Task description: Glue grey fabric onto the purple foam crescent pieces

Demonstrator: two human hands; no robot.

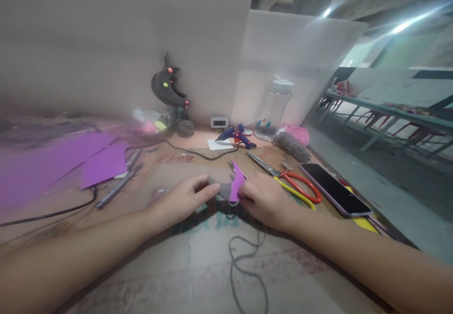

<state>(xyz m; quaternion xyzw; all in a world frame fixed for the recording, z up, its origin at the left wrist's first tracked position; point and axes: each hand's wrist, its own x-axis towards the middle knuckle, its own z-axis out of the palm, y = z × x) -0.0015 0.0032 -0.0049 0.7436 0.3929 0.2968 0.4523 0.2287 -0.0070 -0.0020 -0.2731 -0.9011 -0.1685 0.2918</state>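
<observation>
My left hand [186, 194] pinches one end of a small grey piece [224, 190], felt or foam by its look, between thumb and fingers. A bent purple strip [237, 184] stands against the grey piece's other end. My right hand [271, 203] is closed at the purple strip's right edge, its fingertips partly hidden. Below the hands a grey cord [244, 259] trails over the work surface towards me, with a small loop under the pieces. Whether the right hand also grips the cord is unclear.
Orange-handled scissors [303, 187], yellow-handled scissors [297, 194] and a phone [334, 189] lie at right. Behind are a blue glue gun [235, 135], a clear bottle [274, 109], grey yarn [292, 148] and a small clock [219, 122]. Purple sheets [104, 165] and a pen [118, 187] lie left.
</observation>
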